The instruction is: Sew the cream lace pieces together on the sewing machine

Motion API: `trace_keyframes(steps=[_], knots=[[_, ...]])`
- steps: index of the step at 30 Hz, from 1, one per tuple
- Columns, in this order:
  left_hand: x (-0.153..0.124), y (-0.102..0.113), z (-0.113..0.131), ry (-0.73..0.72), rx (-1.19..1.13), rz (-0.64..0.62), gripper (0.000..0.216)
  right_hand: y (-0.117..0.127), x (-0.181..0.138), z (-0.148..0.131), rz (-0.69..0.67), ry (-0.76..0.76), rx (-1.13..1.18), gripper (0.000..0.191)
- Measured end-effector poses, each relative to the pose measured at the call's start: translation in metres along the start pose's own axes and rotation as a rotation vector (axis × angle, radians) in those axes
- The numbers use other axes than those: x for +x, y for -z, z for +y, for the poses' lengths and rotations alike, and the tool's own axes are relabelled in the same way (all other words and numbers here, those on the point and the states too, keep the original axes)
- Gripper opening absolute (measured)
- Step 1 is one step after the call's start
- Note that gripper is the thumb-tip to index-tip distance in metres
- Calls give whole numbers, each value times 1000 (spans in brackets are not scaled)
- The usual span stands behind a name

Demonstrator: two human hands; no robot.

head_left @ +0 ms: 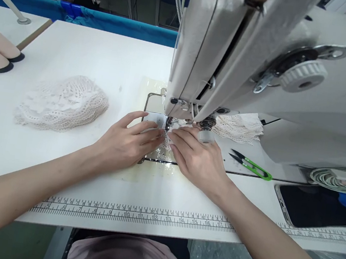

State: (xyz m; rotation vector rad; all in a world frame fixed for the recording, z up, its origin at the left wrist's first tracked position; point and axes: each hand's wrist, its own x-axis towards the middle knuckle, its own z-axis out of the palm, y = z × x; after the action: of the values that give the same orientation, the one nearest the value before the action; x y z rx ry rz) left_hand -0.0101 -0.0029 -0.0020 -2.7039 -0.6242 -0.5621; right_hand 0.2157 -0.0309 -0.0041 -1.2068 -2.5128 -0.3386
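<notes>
- Head view: the left hand (126,142) reaches its fingertips to a white lace piece (166,144); its thumb is hidden, so whether it pinches cannot be told.
- The right hand (197,158) lies unclenched, fingers stretched over the lace piece, which sits between both hands under the sewing machine (196,55).
- Left of the left hand: a lace pile (63,103).
- Right of the right hand: green snips (253,165), then a phone (313,207).
</notes>
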Motion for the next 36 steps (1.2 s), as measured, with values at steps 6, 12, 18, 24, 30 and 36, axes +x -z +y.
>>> trace_keyframes(steps=[6,12,18,24,30,36], knots=[[-3,0,3,-18,29,9,27,2,-3,-1,46,93,43,32],[-2,-1,2,-32,18,32,25,2,-4,1,79,96,99,32],[1,1,1,-34,10,34,24,3,-4,1,64,84,99,33],[1,0,0,-23,25,30,23,3,-3,0,61,86,96,32],[2,-1,-1,-12,16,23,25,2,-1,0,48,74,71,33],[2,-4,-3,10,35,24,26,-1,0,1,56,74,65,34]])
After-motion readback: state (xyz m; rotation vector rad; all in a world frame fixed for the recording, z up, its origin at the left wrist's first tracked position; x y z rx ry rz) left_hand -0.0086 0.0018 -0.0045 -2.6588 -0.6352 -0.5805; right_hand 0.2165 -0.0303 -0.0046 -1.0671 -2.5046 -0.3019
